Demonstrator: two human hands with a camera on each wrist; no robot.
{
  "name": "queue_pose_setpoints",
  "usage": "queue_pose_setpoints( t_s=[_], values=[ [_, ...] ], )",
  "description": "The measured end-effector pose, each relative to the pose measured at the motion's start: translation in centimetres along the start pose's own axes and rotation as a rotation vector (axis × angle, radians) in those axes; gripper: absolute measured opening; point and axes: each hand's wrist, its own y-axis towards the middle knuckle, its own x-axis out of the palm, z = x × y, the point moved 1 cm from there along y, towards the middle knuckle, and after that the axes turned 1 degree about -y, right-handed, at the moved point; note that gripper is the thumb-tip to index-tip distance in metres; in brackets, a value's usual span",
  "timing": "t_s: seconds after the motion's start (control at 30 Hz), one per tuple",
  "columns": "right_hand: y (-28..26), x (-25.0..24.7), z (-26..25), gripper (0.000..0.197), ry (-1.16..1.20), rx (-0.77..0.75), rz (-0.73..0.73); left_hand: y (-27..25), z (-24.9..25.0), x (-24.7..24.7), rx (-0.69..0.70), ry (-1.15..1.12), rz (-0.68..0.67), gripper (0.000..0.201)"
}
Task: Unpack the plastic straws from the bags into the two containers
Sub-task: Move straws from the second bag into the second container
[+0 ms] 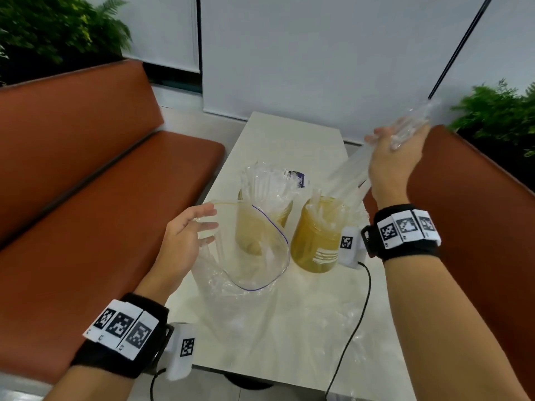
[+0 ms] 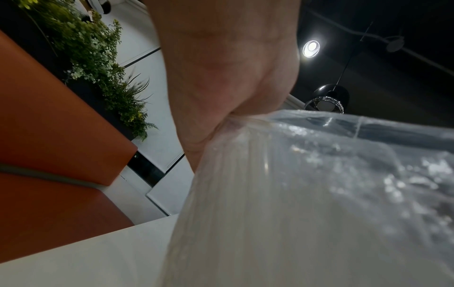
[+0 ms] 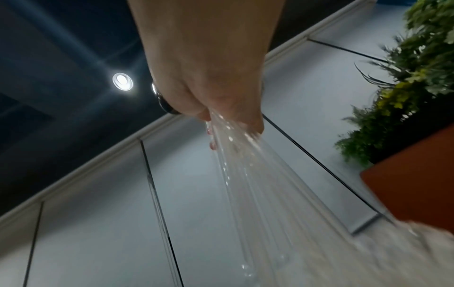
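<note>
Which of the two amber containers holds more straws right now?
The left amber container, behind the zip bag; its straws fill the mouth, the right container holds few.

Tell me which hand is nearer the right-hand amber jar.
Right. The right hand holds a bunch of straws just above the right-hand amber jar; the left hand holds the bag beyond the other jar.

My head view is evenly lit and fairly bright, soft daylight-ish off the white blinds [image 1: 333, 53], hardly any hard shadows on the table [image 1: 289, 134]. The straws [image 1: 411, 123] up in my right hand [image 1: 390, 163] are motion-smeared. Edges bow hard from the wide lens. Both wrist views go way dimmer: dark ceiling, one recessed spotlight [image 2: 310, 48] flaring with streaks, bag plastic [image 2: 319, 194] too close, a mushy glare-speckled blur.
</note>
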Motion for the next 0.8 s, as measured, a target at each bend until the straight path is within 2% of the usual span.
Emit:
queue_pose_setpoints(
  t_s=[0.1,0.2,0.33,0.47,0.6,0.7,0.8],
  values=[
    [-0.6,0.6,3.3,0.039,-0.060,0.042,-0.059,-0.1,0.0,0.0,0.002,0.005,0.005,0.041],
    [-0.7,1.1,7.2,0.047,-0.166,0.117,-0.122,0.0,0.0,0.0,0.009,0.009,0.007,0.039],
    [-0.5,1.1,10.6,0.030,-0.243,0.200,-0.170,0.2,-0.1,0.0,0.008,0.015,0.016,0.038],
    [-0.4,0.5,11.9,0.034,-0.221,0.327,-0.181,0.5,-0.2,0.0,0.015,0.032,0.017,0.036],
    [-0.6,-0.3,13.3,0.037,-0.270,0.356,-0.296,0.5,-0.3,0.2,0.018,0.029,0.022,0.035],
    [-1.2,-0.8,14.1,0.029,-0.270,0.408,-0.375,0.5,-0.3,0.4,0.023,0.031,0.031,0.035],
    [-1.5,-1.3,14.9,0.025,-0.233,0.448,-0.370,0.6,-0.4,0.6,0.032,0.032,0.033,0.037]
  ],
)
